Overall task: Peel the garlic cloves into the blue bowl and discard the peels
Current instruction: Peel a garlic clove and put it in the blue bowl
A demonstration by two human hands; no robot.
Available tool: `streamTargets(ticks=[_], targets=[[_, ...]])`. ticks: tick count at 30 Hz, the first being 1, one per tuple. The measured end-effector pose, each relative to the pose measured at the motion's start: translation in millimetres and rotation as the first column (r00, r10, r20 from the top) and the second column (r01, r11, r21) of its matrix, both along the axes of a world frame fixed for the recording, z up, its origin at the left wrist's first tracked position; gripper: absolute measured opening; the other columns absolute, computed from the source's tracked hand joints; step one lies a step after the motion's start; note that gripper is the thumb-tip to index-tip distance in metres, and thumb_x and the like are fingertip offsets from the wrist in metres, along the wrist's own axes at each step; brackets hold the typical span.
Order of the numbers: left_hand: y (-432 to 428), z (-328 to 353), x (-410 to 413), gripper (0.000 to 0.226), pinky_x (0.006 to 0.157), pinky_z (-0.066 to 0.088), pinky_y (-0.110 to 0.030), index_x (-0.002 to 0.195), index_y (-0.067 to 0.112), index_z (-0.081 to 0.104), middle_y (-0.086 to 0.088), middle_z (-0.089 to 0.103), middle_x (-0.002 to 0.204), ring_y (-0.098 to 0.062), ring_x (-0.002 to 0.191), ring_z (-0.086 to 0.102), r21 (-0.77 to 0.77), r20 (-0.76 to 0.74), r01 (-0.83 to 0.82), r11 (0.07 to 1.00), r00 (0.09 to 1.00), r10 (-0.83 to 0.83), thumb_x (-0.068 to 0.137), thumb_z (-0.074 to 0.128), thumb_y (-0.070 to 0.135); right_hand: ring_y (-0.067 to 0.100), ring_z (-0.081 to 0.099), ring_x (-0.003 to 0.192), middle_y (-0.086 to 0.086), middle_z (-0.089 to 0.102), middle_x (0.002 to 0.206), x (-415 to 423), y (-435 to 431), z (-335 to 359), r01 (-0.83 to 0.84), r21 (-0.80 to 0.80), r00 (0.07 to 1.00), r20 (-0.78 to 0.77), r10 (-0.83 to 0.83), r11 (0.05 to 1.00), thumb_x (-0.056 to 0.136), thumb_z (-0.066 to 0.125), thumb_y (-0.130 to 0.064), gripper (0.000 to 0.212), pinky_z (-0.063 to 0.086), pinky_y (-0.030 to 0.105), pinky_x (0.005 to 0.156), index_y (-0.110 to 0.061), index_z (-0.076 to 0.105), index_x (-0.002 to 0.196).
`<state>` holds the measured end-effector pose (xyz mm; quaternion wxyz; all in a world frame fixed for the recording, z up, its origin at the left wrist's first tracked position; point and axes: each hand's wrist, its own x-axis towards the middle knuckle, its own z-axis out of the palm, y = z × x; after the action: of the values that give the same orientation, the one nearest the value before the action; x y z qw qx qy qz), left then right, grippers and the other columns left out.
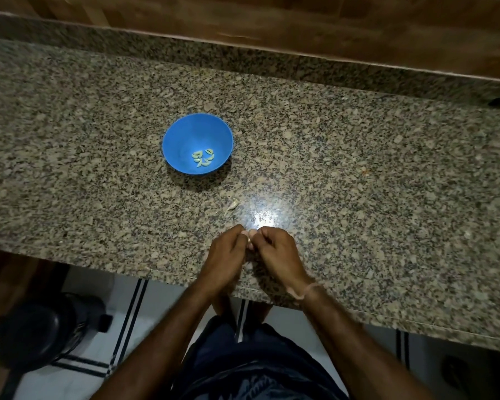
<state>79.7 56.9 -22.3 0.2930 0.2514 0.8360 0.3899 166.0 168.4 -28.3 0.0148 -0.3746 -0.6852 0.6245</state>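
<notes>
A blue bowl (197,131) stands on the granite counter (358,174) and holds several pale peeled garlic cloves (203,157). Closer to me, my left hand (228,255) and my right hand (274,252) meet above the counter's front edge, fingertips pinching one small garlic clove (250,240) between them; most of the clove is hidden by the fingers. A loose bit of garlic skin or stem (232,205) lies on the counter between the bowl and my hands.
A raised granite ledge (243,53) and a wooden wall run along the back. Below the counter's front edge, a dark round object (46,333) stands on the tiled floor at the left.
</notes>
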Motion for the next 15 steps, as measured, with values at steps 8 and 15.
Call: streamTargets(ticks=[8, 15], targets=[[1, 5, 4, 0.03, 0.069, 0.047, -0.024, 0.1, 0.01, 0.065, -0.012, 0.07, 0.092, -0.015, 0.083, 0.065, 0.04, 0.182, -0.074, 0.996, 0.981, 0.066, 0.111, 0.041, 0.026, 0.008, 0.047, 0.057, 0.0, 0.056, 0.063, -2, -2, -5, -0.059, 0.388, 0.995, -0.048, 0.084, 0.92, 0.106, 0.057, -0.023, 0.033, 0.035, 0.024, 0.056, -0.011, 0.058, 0.075], [5, 8, 0, 0.028, 0.048, 0.033, -0.026, 0.081, 0.017, 0.052, 0.004, 0.05, 0.066, -0.011, 0.054, 0.043, -0.066, -0.031, 0.019, 0.998, 0.999, -0.021, 0.107, 0.042, 0.021, 0.007, 0.045, 0.061, -0.006, 0.053, 0.067, -7, -7, -7, 0.02, 0.336, 0.993, -0.116, 0.02, 0.942, 0.107, 0.056, -0.023, 0.033, 0.034, 0.022, 0.059, -0.013, 0.055, 0.076]])
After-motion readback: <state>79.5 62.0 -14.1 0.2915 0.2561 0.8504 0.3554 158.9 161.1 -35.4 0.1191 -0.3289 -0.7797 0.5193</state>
